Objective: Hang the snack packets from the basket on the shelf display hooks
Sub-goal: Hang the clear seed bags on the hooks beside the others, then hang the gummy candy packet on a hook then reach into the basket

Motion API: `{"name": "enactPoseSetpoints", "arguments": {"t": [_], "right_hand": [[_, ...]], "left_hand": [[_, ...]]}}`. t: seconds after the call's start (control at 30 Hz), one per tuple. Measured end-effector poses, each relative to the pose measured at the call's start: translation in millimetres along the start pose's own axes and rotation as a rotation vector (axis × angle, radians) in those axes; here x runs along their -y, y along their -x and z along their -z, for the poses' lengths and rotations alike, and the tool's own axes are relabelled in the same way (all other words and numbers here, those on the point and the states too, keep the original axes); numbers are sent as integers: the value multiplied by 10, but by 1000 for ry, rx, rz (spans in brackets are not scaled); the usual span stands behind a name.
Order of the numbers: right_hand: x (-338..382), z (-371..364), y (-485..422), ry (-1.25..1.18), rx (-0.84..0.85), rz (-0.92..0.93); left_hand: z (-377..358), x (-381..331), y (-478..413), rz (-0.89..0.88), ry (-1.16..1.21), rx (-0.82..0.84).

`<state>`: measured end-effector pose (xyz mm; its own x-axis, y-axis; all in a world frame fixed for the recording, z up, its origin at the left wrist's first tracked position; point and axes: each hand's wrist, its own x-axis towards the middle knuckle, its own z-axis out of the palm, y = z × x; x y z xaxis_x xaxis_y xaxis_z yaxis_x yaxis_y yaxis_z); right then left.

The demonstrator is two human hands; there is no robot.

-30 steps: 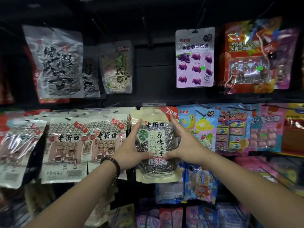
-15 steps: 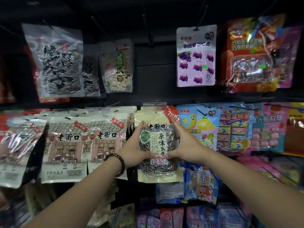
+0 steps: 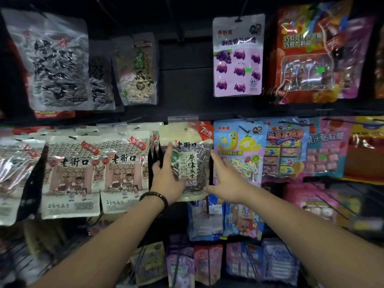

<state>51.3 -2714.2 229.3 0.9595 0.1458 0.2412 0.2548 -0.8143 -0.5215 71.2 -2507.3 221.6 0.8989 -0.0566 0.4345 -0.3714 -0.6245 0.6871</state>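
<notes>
老街口, 原味瓜子 on seed packet [image 3: 195, 161]

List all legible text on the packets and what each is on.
"老街口", "原味瓜子": front of the seed packet.
"老街口": the cream packet and its neighbour.
"7分熟": red corner behind it.
"棉花糖": blue packet.
"巧克力制品": red packet, upper right.
Other print, price stickers: too blurred.
</notes>
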Motion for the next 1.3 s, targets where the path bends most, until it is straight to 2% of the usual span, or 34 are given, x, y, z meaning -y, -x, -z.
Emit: {"name": "enactPoseSetpoints", "arguments": {"t": [0.17,0.27,0.37,0.5,0.63,0.73,0.77,0.9,0.97,1.07,1.17,1.3], "right_hand": [[-419,-466,918,166,-127,197],[-830,-994,1529,154,-183,200],[-1245,-1558,2138,71,-69,38],[-1824,-2282,2739,13,176,-240],[-2414,-2902,3225,9,463,-474],[-2693,-3243,3513,-17,645,-583],[-2701,-3284,3532,-34,695,-594],[-2764,-3453,3444,-88,882,-575],[-2842,-3573,3431,-56,929,-587],[-2858,-3723,3443,-57,911,-579],[-3315,-4299,3699,-94,884,-537],[-3135,-4106,3565,-146,891,-555]], "left_hand": [[-550,209,937,-148,-62,-81],[-975,497,1647,-307,-139,-150],[-1497,922,2437,-300,-114,18],[-2149,1545,3317,-22,-139,340],[-2697,2143,3821,300,-254,669],[-2963,2494,3979,438,-374,782],[-3020,2548,3986,424,-460,812],[-3233,2619,3926,150,-788,1001],[-3369,2713,3870,153,-830,1037],[-3543,2902,3769,189,-855,1095],[-3640,3036,3749,242,-823,1142],[-3724,3166,3759,231,-815,1096]]}}
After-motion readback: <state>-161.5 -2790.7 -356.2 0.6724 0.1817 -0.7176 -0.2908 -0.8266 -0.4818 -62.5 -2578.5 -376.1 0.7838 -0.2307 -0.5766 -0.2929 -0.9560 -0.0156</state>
